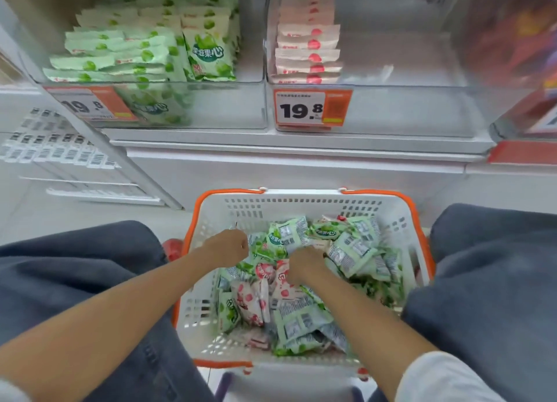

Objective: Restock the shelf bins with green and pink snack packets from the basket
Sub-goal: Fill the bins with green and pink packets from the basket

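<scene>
We crouch before a white shop shelf (301,148) carrying clear plastic bins. The left clear bin (235,106) is packed with upright green packets (208,54), so forcing more in could buckle the rows or tip some over the low front wall. The middle clear bin (422,106) holds only one row of pink packets (307,44) against its left wall, and that row may topple sideways into the bare space when we add stock.

Below, the white perforated basket with orange rim (301,195) sits on the floor between our knees. Its loose green snack packets (349,251) and pink snack packets (250,303) lie jumbled together, so a blind grab could mix colours and end up in the wrong bin.

Both hands are down in the pile. The left hand (224,249) is curled like a fist, though we cannot tell whether it holds anything. The right hand (304,266) has its fingers buried among the packets, its grip hidden.

The orange-and-white price tag (312,107) on the middle bin reads "19.8"; the tilted tag (87,104) on the left bin shows the same figure, partly blurred. Smaller print is unreadable. The green packets carry white Chinese characters ending in 心, with barcodes on their backs.
</scene>
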A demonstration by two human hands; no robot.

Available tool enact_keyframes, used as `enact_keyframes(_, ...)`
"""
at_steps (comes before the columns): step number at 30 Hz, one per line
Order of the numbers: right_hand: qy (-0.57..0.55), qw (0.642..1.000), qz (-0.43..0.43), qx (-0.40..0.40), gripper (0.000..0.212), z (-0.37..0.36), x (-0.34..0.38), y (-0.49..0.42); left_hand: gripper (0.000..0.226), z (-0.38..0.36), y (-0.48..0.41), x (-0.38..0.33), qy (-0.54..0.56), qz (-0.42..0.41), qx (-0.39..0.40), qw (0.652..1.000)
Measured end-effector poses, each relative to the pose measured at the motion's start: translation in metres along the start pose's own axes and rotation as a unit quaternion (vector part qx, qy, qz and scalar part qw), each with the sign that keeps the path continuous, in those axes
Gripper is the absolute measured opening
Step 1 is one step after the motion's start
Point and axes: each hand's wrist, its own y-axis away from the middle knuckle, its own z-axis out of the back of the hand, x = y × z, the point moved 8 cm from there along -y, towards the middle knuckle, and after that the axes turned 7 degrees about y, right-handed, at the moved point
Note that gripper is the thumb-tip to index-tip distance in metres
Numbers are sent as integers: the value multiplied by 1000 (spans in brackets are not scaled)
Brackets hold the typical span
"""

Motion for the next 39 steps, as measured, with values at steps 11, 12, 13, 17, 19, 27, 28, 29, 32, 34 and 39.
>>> enact_keyframes(11, -554, 828, 5, -91, 62, 75, -52, 41, 25, 6, 8, -9, 238, 85, 41, 967)
enact_keyframes(12, -622, 776, 4, -104, 59, 81, -59, 49, 35, 5, 14, -16, 327, 105, 64, 937)
enact_keyframes(13, -687, 719, 7, -105, 57, 83, -64, 53, 49, 5, 21, -27, 401, 113, 85, 905)
enact_keyframes(17, -779, 617, 63, -96, 41, 97, -75, 78, 61, 24, 32, -80, 633, 55, 56, 770)
enact_keyframes(19, -710, 690, 62, -122, 58, 110, -84, 94, 44, 54, 36, -87, 596, -1, -70, 800)
enact_keyframes(27, -507, 818, 153, -223, 34, 185, -100, 156, 43, 149, 87, -165, 273, -227, -182, 917)
enact_keyframes(28, -520, 808, 151, -232, 27, 192, -105, 163, 42, 157, 93, -169, 311, -237, -206, 897)
enact_keyframes(29, -536, 795, 146, -242, 26, 200, -109, 171, 38, 166, 99, -170, 352, -240, -249, 870)
enact_keyframes(32, -621, 727, 153, -249, 33, 218, -122, 189, 32, 182, 115, -166, 412, -200, -383, 802)
enact_keyframes(34, -675, 676, 169, -242, 34, 230, -127, 200, 45, 184, 118, -173, 473, -197, -406, 757)
enact_keyframes(39, -709, 627, 212, -244, 22, 264, -142, 222, 55, 205, 126, -210, 452, -156, -462, 747)
